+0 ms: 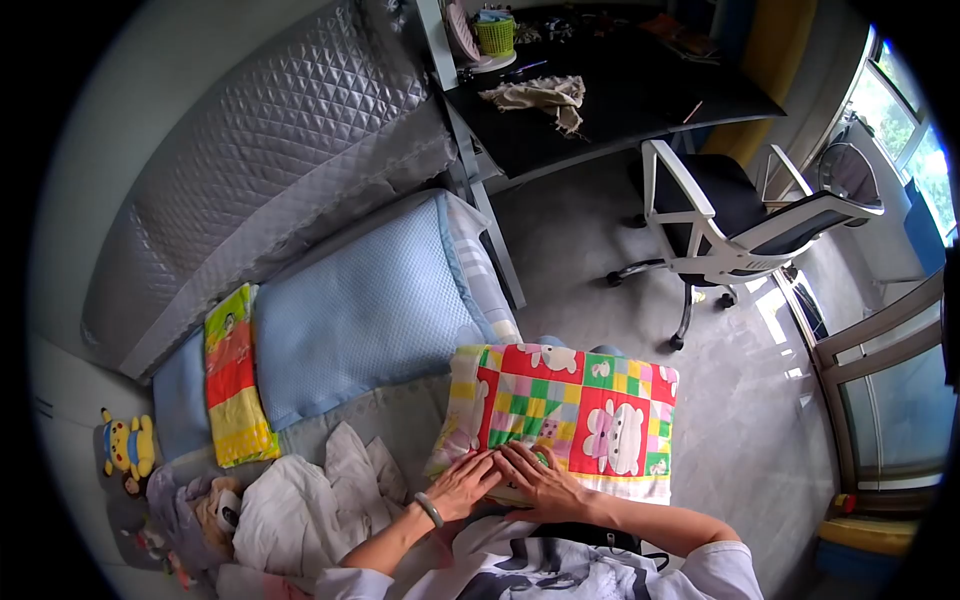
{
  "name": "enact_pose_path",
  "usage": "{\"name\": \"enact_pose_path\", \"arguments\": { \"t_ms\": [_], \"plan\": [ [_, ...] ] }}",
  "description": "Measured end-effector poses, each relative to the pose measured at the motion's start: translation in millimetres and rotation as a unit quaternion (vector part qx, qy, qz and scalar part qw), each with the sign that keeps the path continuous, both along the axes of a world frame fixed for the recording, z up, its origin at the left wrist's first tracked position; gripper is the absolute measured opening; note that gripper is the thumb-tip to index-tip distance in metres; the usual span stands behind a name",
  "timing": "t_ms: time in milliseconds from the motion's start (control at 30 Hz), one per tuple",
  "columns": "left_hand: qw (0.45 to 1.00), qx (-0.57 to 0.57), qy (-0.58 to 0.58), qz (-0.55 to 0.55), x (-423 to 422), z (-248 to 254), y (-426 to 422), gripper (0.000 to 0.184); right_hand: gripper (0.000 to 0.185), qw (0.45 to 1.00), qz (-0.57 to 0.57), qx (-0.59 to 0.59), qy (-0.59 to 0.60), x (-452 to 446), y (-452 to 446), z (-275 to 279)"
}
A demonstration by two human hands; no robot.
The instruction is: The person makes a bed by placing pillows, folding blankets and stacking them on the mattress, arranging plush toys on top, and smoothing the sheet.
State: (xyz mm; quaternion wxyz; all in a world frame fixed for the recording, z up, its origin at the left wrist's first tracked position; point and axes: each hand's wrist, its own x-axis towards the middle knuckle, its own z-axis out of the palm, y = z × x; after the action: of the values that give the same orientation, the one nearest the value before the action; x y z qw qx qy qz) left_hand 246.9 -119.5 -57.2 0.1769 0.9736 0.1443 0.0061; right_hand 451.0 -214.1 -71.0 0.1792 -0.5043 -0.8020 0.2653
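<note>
My left hand [462, 487] and right hand [543, 486] lie ungrasping, fingers extended, on the near part of the patterned pillow [560, 415], presumably steadying it over the knees [606, 350] beside the bed [400, 398].

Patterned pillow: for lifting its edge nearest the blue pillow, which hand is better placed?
Left, I think. The left hand lies beside the right hand, but closer to that edge of the patterned pillow.

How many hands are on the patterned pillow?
2: the left hand, with a bangle at its wrist, and the right hand beside it, both by the patterned pillow's near edge.
</note>
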Motion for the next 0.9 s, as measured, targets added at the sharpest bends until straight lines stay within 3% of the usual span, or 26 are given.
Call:
{"name": "enact_pose_path", "arguments": {
  "t_ms": [100,167,233,267,333,367,400,433,467,500,533,567,600,633,667,733,767,833,900],
  "plan": [
    [0.995,-0.087,-0.042,0.022,1,3,10,0.033,0.095,1.0,-0.002,-0.002,-0.022,1,0,2],
    [0.987,-0.151,0.001,0.045,11,11,24,0.027,0.094,0.999,0.0,-0.009,-0.036,-1,-1,-2],
    [0.993,-0.072,-0.085,0.025,31,28,36,0.025,0.088,0.995,-0.085,0.019,0.043,-5,0,-16],
    [0.987,-0.003,-0.157,0.026,46,38,43,0.023,0.073,0.989,-0.122,0.003,0.084,6,3,-9],
    [0.952,0.087,-0.285,0.077,65,55,40,0.021,0.041,0.901,-0.26,-0.293,0.188,48,37,43],
    [0.925,0.081,-0.354,0.112,65,45,37,0.022,0.039,0.874,-0.271,-0.243,0.322,74,44,19],
    [0.924,0.067,-0.359,0.114,67,42,38,0.022,0.039,0.893,-0.316,-0.206,0.246,100,60,16],
    [0.923,0.054,-0.363,0.117,69,40,39,0.022,0.041,0.846,-0.384,-0.307,0.208,119,85,63],
    [0.923,0.054,-0.363,0.116,72,31,41,0.022,0.042,0.857,-0.362,-0.262,0.257,149,101,46],
    [0.955,-0.014,-0.274,0.11,75,17,45,0.023,0.041,0.853,-0.367,-0.233,0.288,176,118,44],
    [0.975,-0.081,-0.181,0.102,79,4,50,0.025,0.036,0.871,-0.349,-0.115,0.325,185,136,60],
    [0.975,-0.079,-0.182,0.1,86,-6,52,0.025,0.031,0.88,-0.342,-0.084,0.32,198,153,62],
    [0.97,-0.083,-0.198,0.111,95,-15,54,0.033,0.03,0.897,-0.371,-0.065,0.231,212,172,53],
    [0.965,-0.088,-0.214,0.121,99,-25,58,0.041,0.03,0.897,-0.372,-0.062,0.231,219,185,52],
    [0.979,-0.077,-0.139,0.126,99,-39,63,0.053,0.03,0.913,-0.36,-0.046,0.185,225,197,50],
    [0.982,-0.063,-0.108,0.139,107,-42,70,0.054,0.029,0.936,-0.331,-0.006,0.118,232,222,37],
    [0.984,-0.052,-0.075,0.154,110,-44,72,0.055,0.029,0.936,-0.331,-0.007,0.117,237,230,28],
    [0.987,-0.065,-0.05,0.14,115,-39,77,0.059,0.029,0.933,-0.358,-0.044,0.009,236,247,25],
    [0.995,-0.07,-0.014,0.066,123,-32,64,0.061,0.03,0.929,-0.369,-0.027,-0.013,240,263,13]
  ]
}}
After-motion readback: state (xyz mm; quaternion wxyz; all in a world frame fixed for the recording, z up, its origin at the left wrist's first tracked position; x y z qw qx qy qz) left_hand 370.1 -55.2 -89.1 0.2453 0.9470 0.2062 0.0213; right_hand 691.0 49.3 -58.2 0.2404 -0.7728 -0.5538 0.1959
